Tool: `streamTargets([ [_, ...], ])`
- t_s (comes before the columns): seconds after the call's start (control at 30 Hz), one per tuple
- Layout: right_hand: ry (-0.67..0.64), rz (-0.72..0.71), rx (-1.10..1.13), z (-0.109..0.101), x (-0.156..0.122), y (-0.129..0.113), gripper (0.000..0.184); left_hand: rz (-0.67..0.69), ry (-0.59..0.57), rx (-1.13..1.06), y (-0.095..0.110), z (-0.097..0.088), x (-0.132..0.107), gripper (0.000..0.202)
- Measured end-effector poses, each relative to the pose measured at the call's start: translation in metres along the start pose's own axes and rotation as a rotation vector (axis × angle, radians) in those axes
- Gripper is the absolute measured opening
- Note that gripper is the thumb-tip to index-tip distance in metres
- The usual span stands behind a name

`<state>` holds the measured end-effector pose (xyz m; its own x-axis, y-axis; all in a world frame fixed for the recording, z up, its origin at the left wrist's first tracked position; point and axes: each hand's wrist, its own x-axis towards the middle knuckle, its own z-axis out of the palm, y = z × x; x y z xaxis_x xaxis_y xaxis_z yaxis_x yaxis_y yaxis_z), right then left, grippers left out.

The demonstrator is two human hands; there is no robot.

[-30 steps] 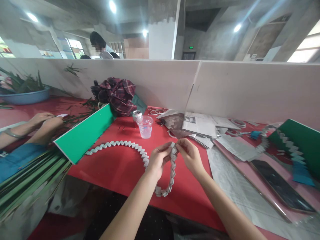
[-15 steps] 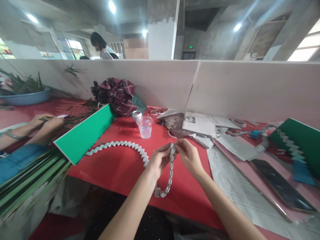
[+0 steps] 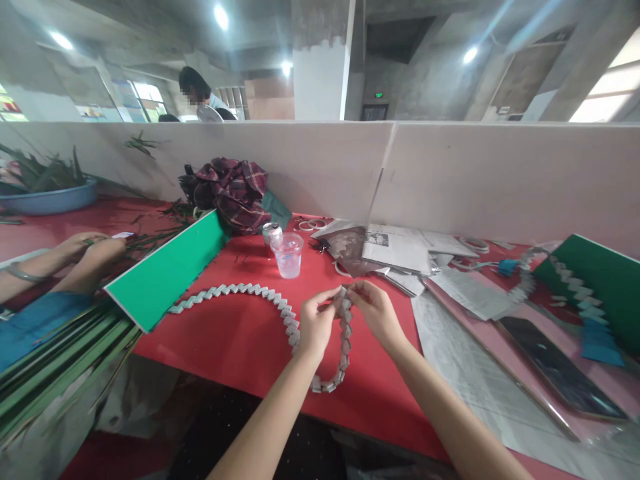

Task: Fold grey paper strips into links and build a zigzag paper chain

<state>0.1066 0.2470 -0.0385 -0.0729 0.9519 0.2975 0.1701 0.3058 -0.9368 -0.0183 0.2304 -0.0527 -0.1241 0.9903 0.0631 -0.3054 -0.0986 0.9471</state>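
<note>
A long zigzag chain of folded paper links (image 3: 289, 319) curves across the red tabletop (image 3: 220, 347) and loops under my wrists. Its end is raised between my two hands. My left hand (image 3: 319, 319) pinches this end from the left, thumb and fingers closed on it. From the other side, the fingertips of my right hand (image 3: 374, 308) are closed on the same top link. The part below my fingers hangs down and bends back left near the table's front edge. Exactly how the fingertips grip the last link is too small to make out.
Behind my hands stand a plastic cup (image 3: 289, 257) and a can (image 3: 271, 235). Green boards (image 3: 165, 270) flank the workspace. Papers (image 3: 397, 247) and a phone (image 3: 557, 363) lie to the right. A co-worker's hands (image 3: 97, 250) and long green leaves (image 3: 65, 363) are left.
The hanging part of the chain has twisted, so its flat link faces show more. My hands stay together at its end, and my left hand has turned slightly.
</note>
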Motion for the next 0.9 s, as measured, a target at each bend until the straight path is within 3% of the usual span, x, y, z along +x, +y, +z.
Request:
streamTargets([
  [0.17, -0.102, 0.118, 0.216, -0.004, 0.001, -0.003, 0.025, 0.173, -0.017, 0.133, -0.002, -0.004, 0.001, 0.024],
  [0.4, -0.097, 0.145, 0.374, -0.003, 0.001, -0.005, 0.029, 0.07, -0.022, 0.041, 0.008, -0.008, 0.004, 0.026],
  [0.6, -0.075, 0.057, 0.273, 0.0, 0.0, -0.007, 0.027, 0.071, -0.014, 0.032, 0.013, -0.006, 0.001, 0.025],
  [0.9, -0.117, 0.011, 0.104, -0.006, 0.0, -0.012, 0.024, 0.246, -0.056, 0.179, 0.011, -0.008, 0.0, 0.021],
])
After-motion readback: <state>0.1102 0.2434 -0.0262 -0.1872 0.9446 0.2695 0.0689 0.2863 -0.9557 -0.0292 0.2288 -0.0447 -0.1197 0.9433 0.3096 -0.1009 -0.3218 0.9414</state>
